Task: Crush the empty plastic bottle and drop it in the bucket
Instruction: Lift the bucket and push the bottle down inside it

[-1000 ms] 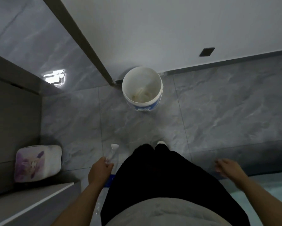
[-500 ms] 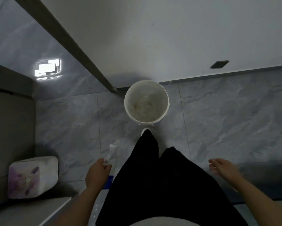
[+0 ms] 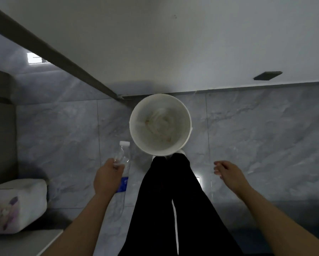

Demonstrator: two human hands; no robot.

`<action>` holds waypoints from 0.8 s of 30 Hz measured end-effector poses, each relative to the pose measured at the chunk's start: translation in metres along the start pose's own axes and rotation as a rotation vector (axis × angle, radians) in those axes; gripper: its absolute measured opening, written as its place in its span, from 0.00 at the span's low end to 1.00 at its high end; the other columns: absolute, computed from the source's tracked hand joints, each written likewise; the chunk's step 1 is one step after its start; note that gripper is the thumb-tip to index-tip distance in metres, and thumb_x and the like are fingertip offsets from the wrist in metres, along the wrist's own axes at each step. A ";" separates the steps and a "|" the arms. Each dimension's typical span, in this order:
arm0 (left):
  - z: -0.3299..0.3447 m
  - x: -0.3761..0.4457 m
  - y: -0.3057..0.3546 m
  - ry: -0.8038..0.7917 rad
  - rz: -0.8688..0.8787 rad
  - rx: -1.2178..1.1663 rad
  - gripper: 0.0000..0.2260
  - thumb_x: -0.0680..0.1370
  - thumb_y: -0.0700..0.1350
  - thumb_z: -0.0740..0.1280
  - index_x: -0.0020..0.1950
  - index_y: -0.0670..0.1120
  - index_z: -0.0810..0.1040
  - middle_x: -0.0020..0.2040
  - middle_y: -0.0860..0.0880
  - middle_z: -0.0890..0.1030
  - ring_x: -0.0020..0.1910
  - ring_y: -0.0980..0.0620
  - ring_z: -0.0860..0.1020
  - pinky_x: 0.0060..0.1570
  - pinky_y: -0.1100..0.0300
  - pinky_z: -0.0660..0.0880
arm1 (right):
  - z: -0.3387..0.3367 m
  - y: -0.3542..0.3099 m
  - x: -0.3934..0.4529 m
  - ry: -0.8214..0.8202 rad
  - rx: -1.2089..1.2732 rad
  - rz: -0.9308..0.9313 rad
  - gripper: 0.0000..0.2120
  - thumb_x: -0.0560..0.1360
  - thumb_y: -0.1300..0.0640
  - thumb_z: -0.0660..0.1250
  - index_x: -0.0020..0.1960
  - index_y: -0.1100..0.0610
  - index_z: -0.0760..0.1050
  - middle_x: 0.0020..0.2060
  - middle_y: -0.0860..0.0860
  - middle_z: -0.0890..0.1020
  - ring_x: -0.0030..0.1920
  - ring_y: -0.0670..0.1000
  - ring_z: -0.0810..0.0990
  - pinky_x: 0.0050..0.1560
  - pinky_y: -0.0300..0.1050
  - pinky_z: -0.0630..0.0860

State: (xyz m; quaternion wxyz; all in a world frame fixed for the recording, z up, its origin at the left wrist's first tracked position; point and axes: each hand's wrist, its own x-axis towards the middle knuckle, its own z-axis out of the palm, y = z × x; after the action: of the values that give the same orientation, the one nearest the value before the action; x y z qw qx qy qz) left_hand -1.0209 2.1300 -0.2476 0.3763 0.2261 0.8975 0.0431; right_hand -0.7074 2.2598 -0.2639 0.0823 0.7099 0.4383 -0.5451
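Note:
My left hand (image 3: 108,177) grips a clear plastic bottle (image 3: 123,154) with a white cap and a blue label, held upright with the cap pointing away from me. The bottle looks uncrushed. Its cap sits just left of a white bucket (image 3: 187,133) that stands open on the grey tiled floor against the wall. Some pale crumpled material lies in the bucket's bottom. My right hand (image 3: 227,171) hangs free to the right of my legs, fingers loosely apart, holding nothing.
My black-trousered legs (image 3: 166,200) stand right behind the bucket. A white box with a purple flower print (image 3: 16,204) sits on a ledge at lower left. A grey door frame (image 3: 62,58) runs diagonally to the bucket. White wall behind.
I have stepped forward, so the bucket has come closer and sits right at my feet. My left hand with the bottle has risen slightly toward the bucket's left side.

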 end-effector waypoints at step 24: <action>0.179 0.266 0.083 -0.285 0.096 -0.315 0.06 0.75 0.47 0.66 0.38 0.49 0.78 0.38 0.45 0.83 0.39 0.46 0.82 0.47 0.54 0.77 | 0.112 -0.027 0.277 0.106 -0.078 -0.457 0.22 0.79 0.48 0.45 0.71 0.52 0.59 0.62 0.58 0.74 0.60 0.55 0.74 0.62 0.54 0.72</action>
State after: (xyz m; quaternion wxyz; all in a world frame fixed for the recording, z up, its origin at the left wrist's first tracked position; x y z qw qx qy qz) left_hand -1.0288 2.3043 -0.5285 0.5277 0.2108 0.8054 0.1685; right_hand -0.7996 2.3572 -0.5324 -0.0390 0.6163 0.6121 -0.4940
